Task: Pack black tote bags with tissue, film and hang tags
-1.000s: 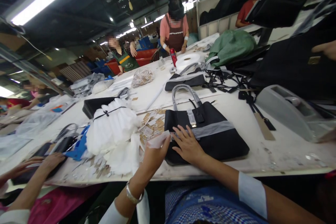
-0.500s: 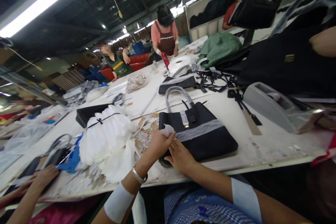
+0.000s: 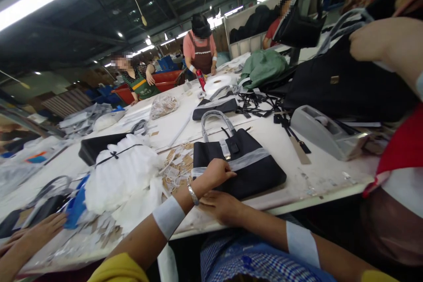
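A black handbag (image 3: 251, 180) lies on the table in front of me, with a pale translucent strip (image 3: 253, 158) across its body and clear wrapping on its handles (image 3: 216, 119). My left hand (image 3: 214, 174), a silver bracelet on its wrist, is over the bag's lower left part, just below the strip. Its fingers are curled together; whether anything is in them is hidden. Lower down, my right hand (image 3: 223, 207) reaches beneath the left wrist to the bag's lower left corner. Its fingers are stretched out and partly covered by the left forearm.
A tied white bundle (image 3: 124, 169) and scattered tags (image 3: 178, 163) lie left of the bag. To the right are a grey tape dispenser (image 3: 320, 130), black straps (image 3: 291, 134) and a big black bag (image 3: 346, 83) under a co-worker's hand (image 3: 380, 39). Another worker's hands (image 3: 42, 233) are at far left.
My hands have come apart from the white piece they held at the bag's left side. The strip now shows along that side. The right hand has moved lower; a co-worker's arm reaches further in.
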Available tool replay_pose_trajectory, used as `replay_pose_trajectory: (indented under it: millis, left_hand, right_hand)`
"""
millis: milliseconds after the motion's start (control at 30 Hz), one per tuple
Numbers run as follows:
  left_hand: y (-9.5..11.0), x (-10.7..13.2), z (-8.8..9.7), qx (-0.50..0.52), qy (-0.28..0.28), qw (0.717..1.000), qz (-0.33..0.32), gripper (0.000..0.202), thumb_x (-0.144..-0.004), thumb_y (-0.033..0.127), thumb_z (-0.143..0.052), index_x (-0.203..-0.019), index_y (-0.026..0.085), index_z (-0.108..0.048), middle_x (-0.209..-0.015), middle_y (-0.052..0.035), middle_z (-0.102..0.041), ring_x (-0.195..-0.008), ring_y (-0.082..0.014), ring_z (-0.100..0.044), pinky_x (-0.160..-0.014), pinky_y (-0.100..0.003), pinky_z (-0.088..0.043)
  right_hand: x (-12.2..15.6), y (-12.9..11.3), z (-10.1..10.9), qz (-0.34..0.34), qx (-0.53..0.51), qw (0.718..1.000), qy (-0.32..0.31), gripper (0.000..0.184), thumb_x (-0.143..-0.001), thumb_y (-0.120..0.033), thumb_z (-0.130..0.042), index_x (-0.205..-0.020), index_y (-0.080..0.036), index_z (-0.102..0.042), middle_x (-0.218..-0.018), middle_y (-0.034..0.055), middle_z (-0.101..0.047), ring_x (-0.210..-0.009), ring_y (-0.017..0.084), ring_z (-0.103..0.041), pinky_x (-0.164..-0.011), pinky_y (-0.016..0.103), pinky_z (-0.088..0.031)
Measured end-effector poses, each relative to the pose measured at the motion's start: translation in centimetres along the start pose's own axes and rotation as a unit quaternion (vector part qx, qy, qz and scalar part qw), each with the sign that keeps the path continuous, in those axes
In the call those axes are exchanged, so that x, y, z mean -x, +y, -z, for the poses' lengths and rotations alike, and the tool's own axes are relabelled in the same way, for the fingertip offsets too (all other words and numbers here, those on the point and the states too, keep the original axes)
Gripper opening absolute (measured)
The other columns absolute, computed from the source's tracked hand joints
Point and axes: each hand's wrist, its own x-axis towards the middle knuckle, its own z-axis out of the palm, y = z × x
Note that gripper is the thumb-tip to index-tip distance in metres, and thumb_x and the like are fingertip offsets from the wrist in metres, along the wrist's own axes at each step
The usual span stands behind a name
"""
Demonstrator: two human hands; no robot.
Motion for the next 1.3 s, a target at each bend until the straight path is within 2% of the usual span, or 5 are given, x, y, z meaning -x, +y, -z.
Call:
replay_pose_trajectory:
  millis: [133,233,467,867,1300]
  left_hand:
    - [-0.5,0.8,-0.3,0.064,0.026,0.998,-0.008,0.02,-0.086,0.03,-0.061,-0.079,0.016,-0.073,-0.076,-0.0045,-0.072,-0.067,-0.0153,-0.062,-0.061,-0.025,-0.04]
    - [-0.7,1.5,-0.7,0.094,0.033,0.995,-0.012,0.023,-0.085,0.036,-0.062,-0.084,0.016,-0.072,-0.08,-0.0057,-0.073,-0.07,-0.0169,-0.064,-0.062,-0.025,-0.042]
    - [-0.8,2.6,-1.8,0.06,0.082,0.994,-0.043,0.032,-0.096,0.033,-0.043,-0.085,0.017,-0.068,-0.085,-0.0084,-0.071,-0.079,-0.0194,-0.063,-0.073,-0.029,-0.044]
    - [-2.1,2.1,-4.8,0.123,0.181,0.975,-0.035,0.008,-0.09,0.023,-0.056,-0.098,0.02,-0.055,-0.096,-0.0029,-0.06,-0.083,-0.0165,-0.06,-0.072,-0.028,-0.047]
    - [-1.2,2.1,-6.1,-0.052,0.226,0.966,-0.116,0.028,-0.093,0.014,-0.049,-0.118,0.025,-0.056,-0.127,-0.0075,-0.06,-0.119,-0.0263,-0.052,-0.102,-0.046,-0.041]
  right_hand:
    - [3.3,0.3,4.0,-0.153,-0.001,0.977,0.15,0.018,-0.097,-0.025,-0.047,-0.106,-0.02,-0.063,-0.095,0.0065,-0.07,-0.092,0.019,-0.064,-0.086,0.031,-0.052]
    - [4.7,2.0,7.5,-0.389,-0.015,0.893,0.224,0.026,-0.095,-0.044,-0.051,-0.1,-0.02,-0.059,-0.082,0.0056,-0.068,-0.074,0.019,-0.066,-0.069,0.03,-0.054]
    - [2.6,5.4,9.9,-0.6,-0.195,0.77,0.092,0.046,-0.089,-0.062,-0.047,-0.071,-0.02,-0.054,-0.062,0.0025,-0.068,-0.042,0.015,-0.061,-0.039,0.024,-0.047]
    - [3.5,5.5,8.9,-0.448,0.096,0.879,0.131,0.011,-0.091,-0.032,-0.055,-0.098,-0.024,-0.055,-0.079,0.001,-0.073,-0.072,0.021,-0.072,-0.06,0.028,-0.049]
    - [3.7,8.2,9.8,-0.414,0.206,0.887,0.013,0.018,-0.094,-0.027,-0.056,-0.111,-0.02,-0.058,-0.09,0.0052,-0.073,-0.08,0.021,-0.07,-0.066,0.028,-0.049]
